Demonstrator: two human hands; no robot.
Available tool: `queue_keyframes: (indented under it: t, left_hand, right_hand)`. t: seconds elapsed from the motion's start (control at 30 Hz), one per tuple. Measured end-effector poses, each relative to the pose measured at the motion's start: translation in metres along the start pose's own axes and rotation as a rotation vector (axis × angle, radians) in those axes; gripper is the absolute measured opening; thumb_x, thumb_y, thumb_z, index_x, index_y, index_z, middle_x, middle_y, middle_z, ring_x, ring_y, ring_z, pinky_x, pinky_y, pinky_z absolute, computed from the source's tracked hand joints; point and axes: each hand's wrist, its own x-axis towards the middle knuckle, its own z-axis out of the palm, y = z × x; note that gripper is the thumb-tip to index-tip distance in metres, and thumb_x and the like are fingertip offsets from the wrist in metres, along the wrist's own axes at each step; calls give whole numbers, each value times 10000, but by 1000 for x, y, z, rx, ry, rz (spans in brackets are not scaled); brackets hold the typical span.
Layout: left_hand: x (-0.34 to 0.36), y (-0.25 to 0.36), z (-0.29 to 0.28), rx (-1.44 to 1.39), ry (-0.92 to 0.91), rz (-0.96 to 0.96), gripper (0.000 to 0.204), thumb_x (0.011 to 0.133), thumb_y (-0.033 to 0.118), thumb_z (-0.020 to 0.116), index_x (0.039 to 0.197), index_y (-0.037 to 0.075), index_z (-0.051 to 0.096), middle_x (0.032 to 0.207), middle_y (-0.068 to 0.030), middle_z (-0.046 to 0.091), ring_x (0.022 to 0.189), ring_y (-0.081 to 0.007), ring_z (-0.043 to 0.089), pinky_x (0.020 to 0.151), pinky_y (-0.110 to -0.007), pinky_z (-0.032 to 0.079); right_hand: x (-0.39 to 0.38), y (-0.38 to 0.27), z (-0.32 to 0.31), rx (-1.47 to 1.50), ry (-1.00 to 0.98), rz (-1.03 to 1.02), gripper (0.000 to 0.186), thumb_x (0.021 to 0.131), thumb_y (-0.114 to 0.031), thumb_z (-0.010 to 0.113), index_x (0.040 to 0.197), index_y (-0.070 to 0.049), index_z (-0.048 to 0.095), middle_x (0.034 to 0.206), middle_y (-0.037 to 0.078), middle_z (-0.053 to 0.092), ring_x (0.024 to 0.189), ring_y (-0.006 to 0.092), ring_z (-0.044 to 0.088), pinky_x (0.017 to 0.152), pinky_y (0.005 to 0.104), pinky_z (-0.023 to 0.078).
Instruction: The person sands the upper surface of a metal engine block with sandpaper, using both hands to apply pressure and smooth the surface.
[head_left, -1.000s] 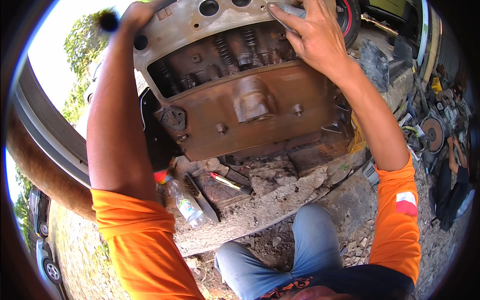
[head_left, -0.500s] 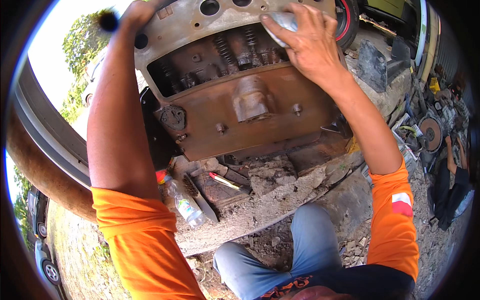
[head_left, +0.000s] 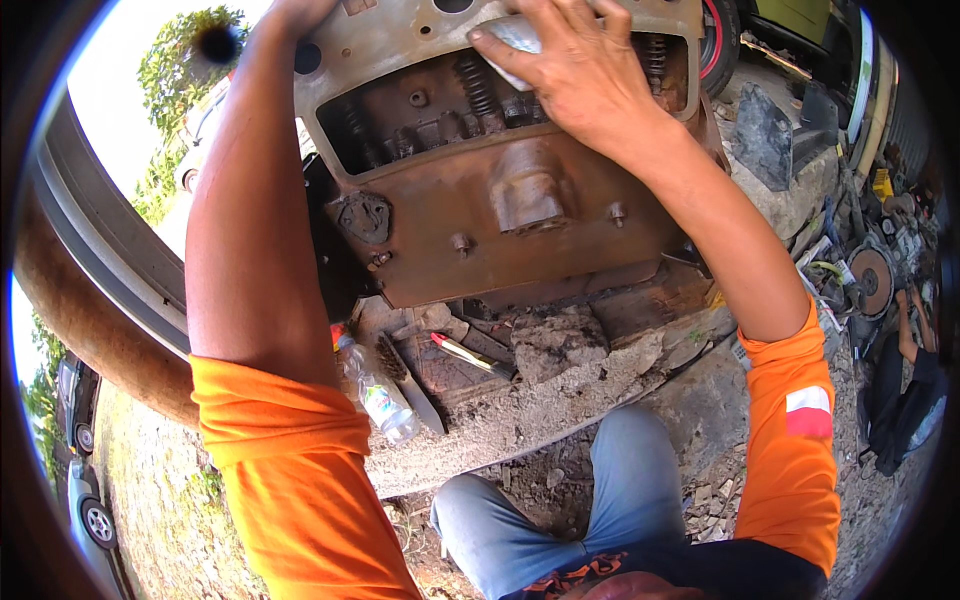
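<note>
A large rusty engine block (head_left: 430,245) stands before me, its long opening showing dark coil springs (head_left: 478,92). Along the block's pale, bare-metal upper face, my right hand (head_left: 585,85) presses a folded whitish sheet (head_left: 517,42), thumb on its near edge. Whether the sheet is cloth or abrasive paper I cannot tell. My left hand (head_left: 300,14) rests at the block's upper left corner, its fingers cut off by the picture's edge.
Below the block, a clear plastic bottle (head_left: 385,400), a wire brush (head_left: 408,380) and a red-and-yellow-handled brush (head_left: 465,353) lie on a rough concrete ledge (head_left: 530,435). Scrap parts (head_left: 870,280) crowd the right, near another person's arm (head_left: 908,330). Parked cars (head_left: 95,510) stand at left.
My right hand has slid left along the block's upper face with the folded sheet. My left hand stays at the corner. The whole view has shifted slightly.
</note>
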Motion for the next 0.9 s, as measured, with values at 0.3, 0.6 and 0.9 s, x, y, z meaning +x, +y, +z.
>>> queue_keyframes:
  t: [0.3, 0.6, 0.9]
  left_hand:
    - [4, 0, -6, 103, 17, -5, 789, 833, 699, 667, 1179, -5, 751, 1183, -235, 732, 1039, -342, 709, 943, -453, 535]
    - [-29, 19, -10, -62, 16, -43, 751, 850, 664, 684, 1164, -15, 755, 1110, -207, 754, 1017, -333, 717, 929, -437, 546]
    - [5, 1, -7, 98, 61, -19, 796, 821, 682, 718, 1190, -23, 740, 1167, -237, 733, 992, -364, 728, 891, -457, 566]
  right_hand:
    - [0, 9, -3, 45, -9, 24, 442, 944, -148, 521, 1350, -229, 675, 1359, 143, 524, 1301, 315, 460, 998, 522, 308]
    - [0, 6, 1, 8, -15, -51, 474, 935, -175, 521, 1382, -245, 662, 1409, 143, 509, 1326, 322, 442, 1010, 506, 313]
    - [14, -2, -4, -1, -40, -87, 460, 925, -162, 536, 1361, -221, 672, 1360, 143, 515, 1327, 318, 429, 1007, 499, 326]
